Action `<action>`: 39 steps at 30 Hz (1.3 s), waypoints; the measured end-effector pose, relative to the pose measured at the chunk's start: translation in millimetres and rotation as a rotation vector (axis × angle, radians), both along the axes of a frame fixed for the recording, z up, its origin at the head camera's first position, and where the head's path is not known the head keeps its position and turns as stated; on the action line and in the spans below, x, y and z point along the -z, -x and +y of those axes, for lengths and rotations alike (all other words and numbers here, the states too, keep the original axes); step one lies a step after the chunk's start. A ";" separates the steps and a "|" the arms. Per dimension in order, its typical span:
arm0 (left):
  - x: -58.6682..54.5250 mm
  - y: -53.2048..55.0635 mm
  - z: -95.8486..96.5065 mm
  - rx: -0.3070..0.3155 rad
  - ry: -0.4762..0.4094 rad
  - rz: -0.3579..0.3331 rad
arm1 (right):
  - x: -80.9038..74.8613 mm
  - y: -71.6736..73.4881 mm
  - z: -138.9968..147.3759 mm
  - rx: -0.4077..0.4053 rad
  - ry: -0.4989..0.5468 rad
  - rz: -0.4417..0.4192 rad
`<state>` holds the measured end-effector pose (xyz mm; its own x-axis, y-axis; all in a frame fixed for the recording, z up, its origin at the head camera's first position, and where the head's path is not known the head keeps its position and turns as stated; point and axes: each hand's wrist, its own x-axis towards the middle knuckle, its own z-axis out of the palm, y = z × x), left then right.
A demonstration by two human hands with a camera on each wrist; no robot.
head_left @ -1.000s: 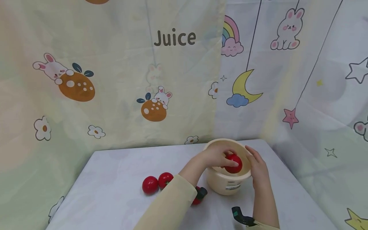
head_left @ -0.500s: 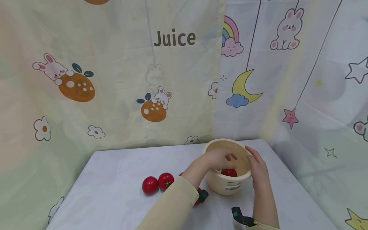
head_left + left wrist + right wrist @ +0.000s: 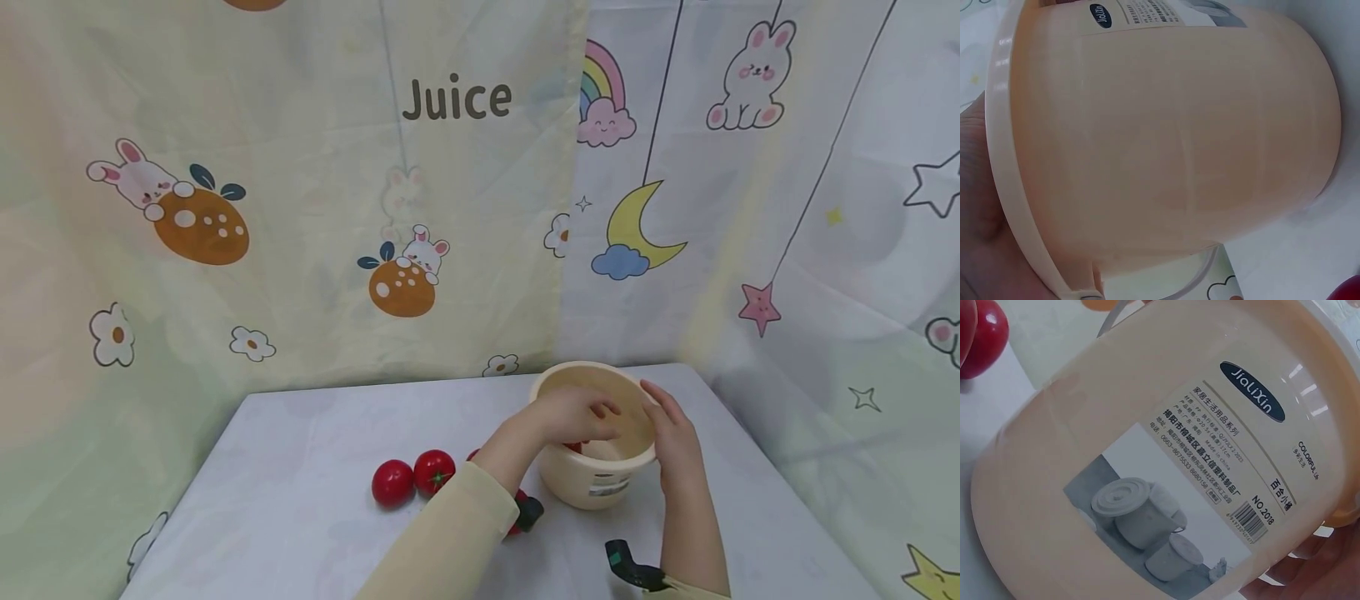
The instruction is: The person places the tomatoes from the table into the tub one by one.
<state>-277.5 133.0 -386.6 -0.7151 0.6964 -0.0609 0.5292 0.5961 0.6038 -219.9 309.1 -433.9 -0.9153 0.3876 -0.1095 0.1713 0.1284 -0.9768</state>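
Observation:
A cream plastic bucket (image 3: pixel 588 483) with a printed label (image 3: pixel 1210 481) stands on the table. My left hand (image 3: pixel 573 415) hangs inside its mouth with loosely bent fingers and holds nothing. Below that hand a red tomato (image 3: pixel 574 447) lies in the bucket, mostly hidden by the hand and the near rim. My right hand (image 3: pixel 677 433) grips the bucket's right rim; its fingers (image 3: pixel 1316 569) show against the outer wall in the right wrist view. Outside, left of the bucket, are a plain red tomato (image 3: pixel 392 484) and one with a green calyx (image 3: pixel 434 472).
More red shows beside and beneath my left sleeve (image 3: pixel 442 542), partly covered by it and a black wrist device (image 3: pixel 528 510). Another black device (image 3: pixel 632 568) is on the right wrist. The white table (image 3: pixel 315 500) meets a printed cloth backdrop (image 3: pixel 300 208) behind the bucket.
My left hand has let go of the tomato, which dropped into the bucket and then shifted left, largely out of sight. My right hand and the bucket have stayed put.

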 end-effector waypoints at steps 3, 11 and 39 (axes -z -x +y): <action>2.7 2.0 -0.3 0.000 -0.010 0.057 | -0.3 0.1 0.1 -0.005 -0.003 -0.001; 4.0 4.4 -7.8 -0.021 -0.174 0.041 | -0.9 2.1 -0.4 -0.006 -0.004 -0.004; 0.2 10.8 -92.2 -0.173 -0.251 0.058 | 2.4 6.6 -1.5 0.010 0.006 -0.045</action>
<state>-288.3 40.8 -386.8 -0.8217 0.5521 0.1415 0.4704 0.5167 0.7154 -226.5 307.6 -436.2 -0.9056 0.3955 -0.1533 0.2167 0.1207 -0.9688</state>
